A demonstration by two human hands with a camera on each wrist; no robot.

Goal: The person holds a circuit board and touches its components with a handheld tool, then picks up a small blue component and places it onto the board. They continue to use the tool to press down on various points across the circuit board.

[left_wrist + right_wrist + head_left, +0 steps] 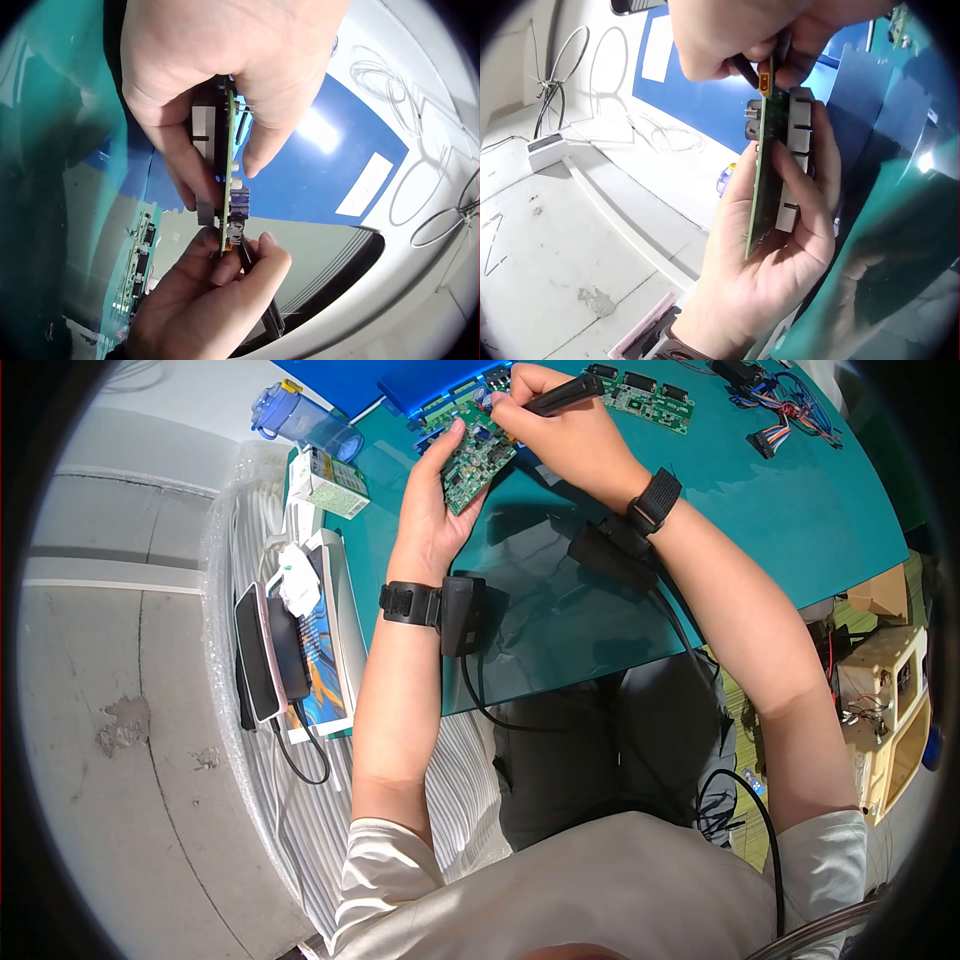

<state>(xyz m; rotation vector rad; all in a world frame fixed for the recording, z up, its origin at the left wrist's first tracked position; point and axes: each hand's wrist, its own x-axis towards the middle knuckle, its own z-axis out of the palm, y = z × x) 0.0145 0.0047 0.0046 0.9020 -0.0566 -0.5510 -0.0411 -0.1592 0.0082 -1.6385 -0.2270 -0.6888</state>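
Note:
A green circuit board crowded with small parts is in my left hand, gripped along its sides between thumb and fingers. My right hand pinches a slim black pen-like tool. In the left wrist view the board stands edge-on, and the tool slants down from the right fingers beside its lower end. A yellow connector sits at the board's end in the right wrist view, right at the right fingertips. Those fingers hide the tool's tip. Pale rectangular blocks line one board face.
Another green board with black connectors lies at the back of the teal table, left of a bundle of coloured wires. A blue bottle and a small carton stand at left. A phone leans nearer me.

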